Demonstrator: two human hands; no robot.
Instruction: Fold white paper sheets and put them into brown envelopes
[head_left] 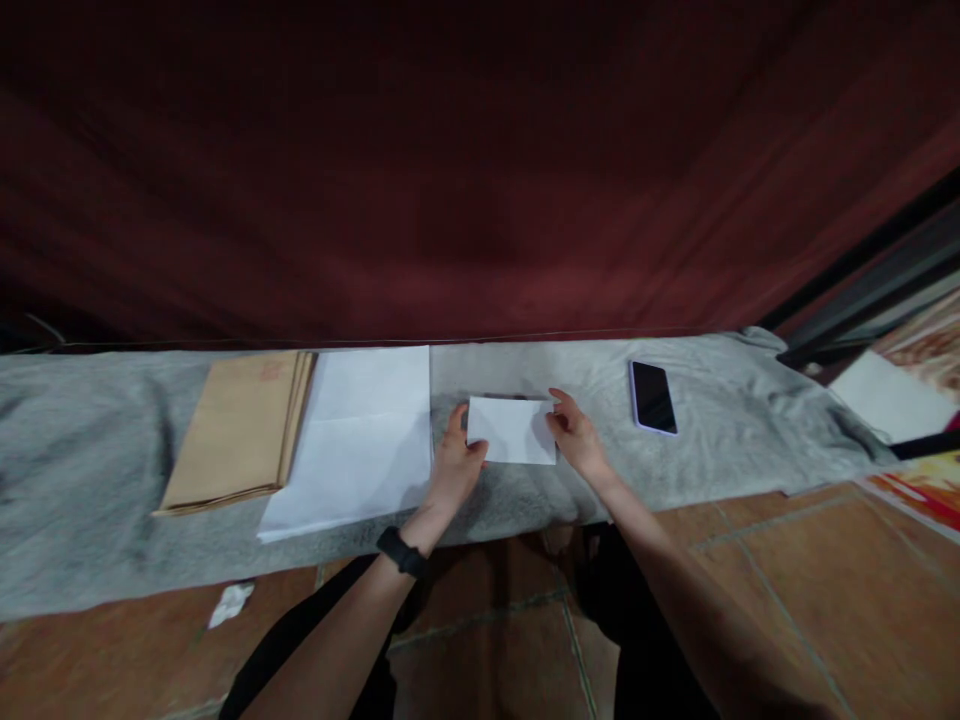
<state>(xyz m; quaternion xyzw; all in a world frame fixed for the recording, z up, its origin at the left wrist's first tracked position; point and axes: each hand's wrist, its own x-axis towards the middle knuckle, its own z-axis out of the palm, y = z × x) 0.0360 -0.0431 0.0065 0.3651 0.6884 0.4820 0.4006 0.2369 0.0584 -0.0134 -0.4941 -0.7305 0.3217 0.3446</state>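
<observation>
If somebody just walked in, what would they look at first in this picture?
Probably the big dark red cloth across the top. Next, the small white paper, bright between the left hand and the right hand in the middle. Then maybe the dark-screened phone on the gray cloth, at the right.

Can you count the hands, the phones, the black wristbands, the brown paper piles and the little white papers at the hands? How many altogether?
Hands: 2, left hand and right hand
Phone: 1
Black wristband: 1
Brown paper pile: 1
Little white paper: 1
Total: 6
</observation>
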